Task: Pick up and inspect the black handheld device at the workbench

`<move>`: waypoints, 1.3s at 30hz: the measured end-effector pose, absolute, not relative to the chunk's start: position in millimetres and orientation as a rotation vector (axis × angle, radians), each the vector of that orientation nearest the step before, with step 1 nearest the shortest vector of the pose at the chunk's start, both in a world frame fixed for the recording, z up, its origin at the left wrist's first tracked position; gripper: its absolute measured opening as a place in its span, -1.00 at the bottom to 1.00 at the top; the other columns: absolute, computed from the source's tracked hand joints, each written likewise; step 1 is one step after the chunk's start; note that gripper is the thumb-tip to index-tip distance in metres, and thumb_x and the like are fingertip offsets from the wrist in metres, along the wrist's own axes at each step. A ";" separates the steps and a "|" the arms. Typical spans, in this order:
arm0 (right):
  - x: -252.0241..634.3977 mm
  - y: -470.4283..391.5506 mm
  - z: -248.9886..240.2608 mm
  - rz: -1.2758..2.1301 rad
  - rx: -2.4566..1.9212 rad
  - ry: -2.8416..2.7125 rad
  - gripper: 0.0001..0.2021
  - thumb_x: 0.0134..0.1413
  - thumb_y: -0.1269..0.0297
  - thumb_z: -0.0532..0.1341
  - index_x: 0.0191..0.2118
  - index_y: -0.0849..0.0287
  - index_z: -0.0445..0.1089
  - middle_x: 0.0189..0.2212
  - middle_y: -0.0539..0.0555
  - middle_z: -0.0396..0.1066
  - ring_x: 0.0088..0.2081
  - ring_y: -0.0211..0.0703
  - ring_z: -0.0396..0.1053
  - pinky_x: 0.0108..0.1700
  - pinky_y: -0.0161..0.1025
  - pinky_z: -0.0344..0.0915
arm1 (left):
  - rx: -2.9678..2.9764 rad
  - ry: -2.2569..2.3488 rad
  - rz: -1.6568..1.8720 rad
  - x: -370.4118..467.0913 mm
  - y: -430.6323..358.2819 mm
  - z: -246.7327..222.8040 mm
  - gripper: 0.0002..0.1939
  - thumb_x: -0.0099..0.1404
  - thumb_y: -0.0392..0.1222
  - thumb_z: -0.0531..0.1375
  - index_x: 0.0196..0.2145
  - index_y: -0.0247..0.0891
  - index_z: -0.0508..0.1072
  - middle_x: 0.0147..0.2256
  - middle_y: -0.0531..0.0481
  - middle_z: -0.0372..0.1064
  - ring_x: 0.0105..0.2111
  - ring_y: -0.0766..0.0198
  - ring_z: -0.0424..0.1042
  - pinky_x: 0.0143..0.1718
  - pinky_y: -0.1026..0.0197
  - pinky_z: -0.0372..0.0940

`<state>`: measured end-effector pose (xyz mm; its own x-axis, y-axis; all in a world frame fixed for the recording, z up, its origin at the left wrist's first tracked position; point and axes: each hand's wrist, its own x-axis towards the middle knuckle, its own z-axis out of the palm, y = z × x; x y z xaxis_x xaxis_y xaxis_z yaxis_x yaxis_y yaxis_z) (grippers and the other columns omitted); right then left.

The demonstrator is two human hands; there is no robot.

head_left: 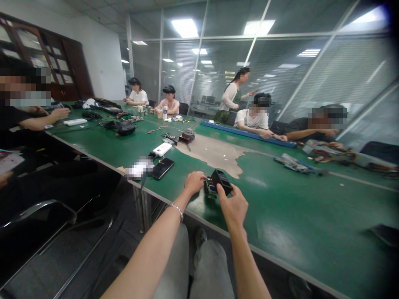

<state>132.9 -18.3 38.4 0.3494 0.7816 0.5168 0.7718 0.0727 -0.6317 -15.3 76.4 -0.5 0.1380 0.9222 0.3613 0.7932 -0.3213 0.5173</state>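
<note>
My right hand (236, 204) grips a black rectangular housing (225, 181), thumb on its near side and the fingers mostly hidden behind it. A green circuit board (211, 191) with a dark blue component sits against the housing's left side, tilted above the green table. From the left, my left hand (195, 182) closes its curled fingers on the board's edge; the fingertips are partly hidden. Whether the board is joined to the housing I cannot tell.
Left of my hands lie a black phone (163, 168) and a white device (162, 149). Farther back are a black and orange part (187, 135), a black pouch (124, 127) and a long blue strip (249, 134). Several people sit around the table (296, 216); one stands behind it.
</note>
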 end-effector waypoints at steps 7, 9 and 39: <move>118.0 -13.1 37.9 -0.019 -1.834 -1.485 -0.49 0.06 -0.10 0.13 -0.02 0.20 0.37 -0.26 0.22 0.50 -0.24 0.04 0.45 -0.22 -0.19 0.22 | 2.177 1.667 0.997 -14.3 78.5 -1.3 -0.69 0.26 -0.32 0.04 -0.22 -0.14 0.56 -0.07 0.00 0.47 0.00 0.26 0.36 0.06 0.24 0.18; 116.2 -13.7 37.2 -0.020 -1.855 -1.511 -0.49 0.09 -0.10 0.10 0.00 0.19 0.35 -0.27 0.21 0.50 -0.25 0.03 0.45 -0.23 -0.20 0.21 | 2.173 1.678 0.993 -13.6 78.7 -0.4 -0.69 0.26 -0.32 0.03 -0.22 -0.14 0.55 -0.06 -0.01 0.46 0.00 0.24 0.36 0.05 0.21 0.19; 121.3 -25.7 6.0 0.076 -1.711 -1.558 -0.50 0.09 -0.01 0.12 0.04 0.24 0.33 -0.10 0.26 0.44 -0.08 0.07 0.40 -0.07 -0.14 0.24 | 2.098 1.617 1.077 -8.9 82.7 -0.9 -0.68 0.32 -0.19 0.02 -0.11 -0.14 0.54 0.02 0.01 0.42 0.06 0.22 0.33 0.16 0.16 0.15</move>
